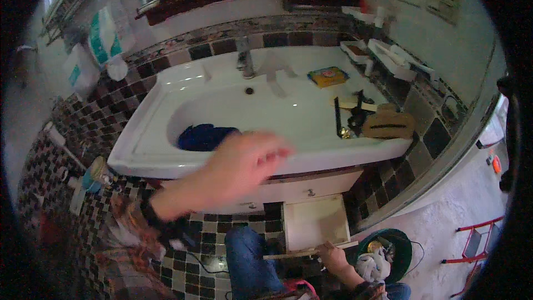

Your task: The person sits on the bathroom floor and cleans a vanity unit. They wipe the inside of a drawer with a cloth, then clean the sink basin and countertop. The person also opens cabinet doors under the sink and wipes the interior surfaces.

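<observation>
A white washbasin (245, 108) with a faucet (245, 60) lies before me. Blurred by motion, my left hand (258, 154) is held over the basin's front edge, fingers curled, and I cannot tell whether anything is in it. Beyond it a dark blue cloth (204, 136) rests in the bowl. Below the basin, my right hand (331, 258) grips the front panel of a pulled-out drawer (316, 221). A yellow packet (329, 76), a brown slotted object (387, 124) and black items (357, 112) lie on the basin's right side.
A green bucket (406, 254) holding white plastic and other rubbish stands right of the drawer. The cabinet drawer above has a metal knob (310, 193). At left are a toilet brush (62, 141) and a blue container (93, 179). A red metal frame (474, 243) is at far right.
</observation>
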`<state>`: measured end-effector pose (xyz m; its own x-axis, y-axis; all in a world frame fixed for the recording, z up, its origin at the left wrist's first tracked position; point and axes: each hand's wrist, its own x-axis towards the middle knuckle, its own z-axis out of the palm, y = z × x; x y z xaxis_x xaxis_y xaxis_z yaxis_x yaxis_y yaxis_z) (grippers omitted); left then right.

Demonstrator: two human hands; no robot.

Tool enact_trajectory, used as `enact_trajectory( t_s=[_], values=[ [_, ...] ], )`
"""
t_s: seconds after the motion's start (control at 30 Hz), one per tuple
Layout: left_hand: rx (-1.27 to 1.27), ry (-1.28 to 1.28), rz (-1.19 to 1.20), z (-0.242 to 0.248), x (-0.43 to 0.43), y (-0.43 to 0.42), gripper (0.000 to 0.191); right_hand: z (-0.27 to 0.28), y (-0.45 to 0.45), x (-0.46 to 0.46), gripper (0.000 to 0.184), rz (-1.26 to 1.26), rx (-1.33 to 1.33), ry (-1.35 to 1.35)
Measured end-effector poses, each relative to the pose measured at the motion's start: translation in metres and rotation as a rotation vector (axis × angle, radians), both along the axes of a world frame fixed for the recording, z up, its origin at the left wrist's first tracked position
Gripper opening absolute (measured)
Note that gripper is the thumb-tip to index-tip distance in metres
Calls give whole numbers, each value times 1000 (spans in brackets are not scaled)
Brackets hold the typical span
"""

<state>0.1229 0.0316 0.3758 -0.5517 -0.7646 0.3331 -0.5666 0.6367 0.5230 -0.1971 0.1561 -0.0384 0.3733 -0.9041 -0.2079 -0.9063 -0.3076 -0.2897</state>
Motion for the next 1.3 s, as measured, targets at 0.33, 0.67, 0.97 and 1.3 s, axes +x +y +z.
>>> enact_trajectory(
  t_s=[0.33, 0.67, 0.97, 1.3],
  values=[
    [-307, -19, -296, -16, -184, -163, 68, 45, 4, 6, 42, -22, 31, -163],
    [-262, 241, -171, 13, -221, -134, 48, 35, 5, 10, 28, -63, -94, -182],
    [809, 40, 55, -165, -132, 53, 49, 97, 35, 3, 61, -428, 604, -1621],
    [-468, -281, -38, -3, -125, -76, 47, 159, 42, -1, 68, -526, 616, -1626]
  ],
)
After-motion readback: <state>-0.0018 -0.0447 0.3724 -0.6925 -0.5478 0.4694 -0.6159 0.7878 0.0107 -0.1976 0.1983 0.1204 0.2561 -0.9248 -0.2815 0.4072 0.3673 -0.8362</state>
